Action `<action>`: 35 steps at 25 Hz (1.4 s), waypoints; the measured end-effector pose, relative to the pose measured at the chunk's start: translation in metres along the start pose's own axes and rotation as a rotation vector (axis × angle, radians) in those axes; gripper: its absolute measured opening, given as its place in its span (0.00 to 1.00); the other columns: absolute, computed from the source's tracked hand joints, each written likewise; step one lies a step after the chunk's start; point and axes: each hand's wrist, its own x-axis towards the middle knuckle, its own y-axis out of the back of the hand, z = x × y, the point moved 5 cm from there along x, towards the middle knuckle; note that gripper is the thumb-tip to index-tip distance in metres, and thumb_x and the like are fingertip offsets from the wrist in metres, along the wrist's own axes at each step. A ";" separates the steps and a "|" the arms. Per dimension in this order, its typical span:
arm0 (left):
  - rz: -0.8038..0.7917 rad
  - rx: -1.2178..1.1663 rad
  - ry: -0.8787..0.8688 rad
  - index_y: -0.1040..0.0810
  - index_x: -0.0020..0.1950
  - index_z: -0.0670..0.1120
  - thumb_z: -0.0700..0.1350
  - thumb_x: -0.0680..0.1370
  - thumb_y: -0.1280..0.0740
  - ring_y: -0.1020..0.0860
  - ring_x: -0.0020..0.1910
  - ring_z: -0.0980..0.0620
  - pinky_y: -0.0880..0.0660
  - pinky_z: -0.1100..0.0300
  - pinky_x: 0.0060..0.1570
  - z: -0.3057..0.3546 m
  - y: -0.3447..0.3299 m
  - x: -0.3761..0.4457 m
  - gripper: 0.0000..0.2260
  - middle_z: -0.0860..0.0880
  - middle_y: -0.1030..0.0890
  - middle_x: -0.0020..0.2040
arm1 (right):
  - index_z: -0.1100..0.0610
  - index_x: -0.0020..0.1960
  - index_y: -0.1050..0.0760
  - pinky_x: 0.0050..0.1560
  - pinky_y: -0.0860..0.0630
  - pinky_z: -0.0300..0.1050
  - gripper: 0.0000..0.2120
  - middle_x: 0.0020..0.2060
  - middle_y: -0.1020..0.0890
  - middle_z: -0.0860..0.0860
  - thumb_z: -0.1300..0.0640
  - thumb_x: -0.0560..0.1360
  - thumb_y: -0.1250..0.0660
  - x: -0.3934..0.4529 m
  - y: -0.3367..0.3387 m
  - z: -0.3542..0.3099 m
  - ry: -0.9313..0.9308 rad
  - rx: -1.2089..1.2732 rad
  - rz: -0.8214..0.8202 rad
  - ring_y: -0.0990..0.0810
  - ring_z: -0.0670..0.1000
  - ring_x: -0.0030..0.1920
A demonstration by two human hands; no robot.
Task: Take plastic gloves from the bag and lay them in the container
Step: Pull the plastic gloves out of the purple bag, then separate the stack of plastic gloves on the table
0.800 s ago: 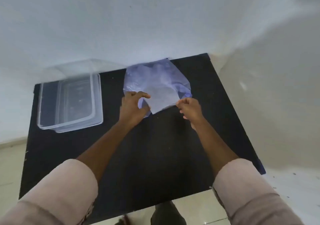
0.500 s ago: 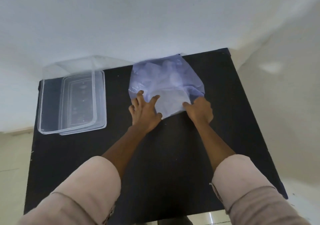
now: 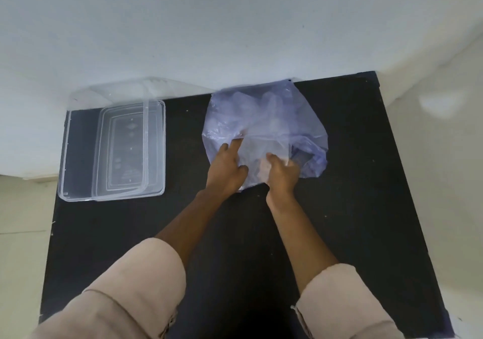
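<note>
Black table [image 3: 339, 234], hands in bag [image 3: 266, 124]

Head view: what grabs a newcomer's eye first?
The pale purple plastic bag at the far middle of the black table, with both hands at its near edge: left hand pressing on it, right hand gripping the film. Next, the clear container at far left, holding no gloves, a clear lid lying partly over it.
</note>
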 end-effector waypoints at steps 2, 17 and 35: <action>-0.005 0.015 -0.007 0.43 0.77 0.53 0.38 0.73 0.35 0.25 0.50 0.43 0.23 0.50 0.46 -0.001 0.001 0.001 0.34 0.44 0.28 0.53 | 0.49 0.42 0.26 0.57 0.22 0.57 0.09 0.42 0.21 0.49 0.63 0.72 0.31 -0.002 0.006 -0.002 -0.008 0.034 -0.009 0.20 0.58 0.52; 0.196 0.126 -0.194 0.31 0.70 0.56 0.48 0.74 0.33 0.32 0.67 0.42 0.34 0.43 0.64 -0.061 0.010 -0.117 0.25 0.43 0.34 0.69 | 0.59 0.55 0.23 0.40 0.22 0.47 0.14 0.48 0.18 0.54 0.65 0.70 0.29 -0.151 0.126 0.125 -0.281 0.183 0.126 0.19 0.55 0.47; -0.065 -0.654 0.651 0.21 0.41 0.44 0.49 0.75 0.31 0.18 0.30 0.49 0.25 0.61 0.28 -0.233 -0.001 -0.321 0.08 0.44 0.16 0.40 | 0.55 0.55 0.27 0.51 0.22 0.45 0.15 0.53 0.21 0.54 0.52 0.71 0.30 -0.284 0.080 0.208 0.895 -1.018 -0.040 0.23 0.51 0.51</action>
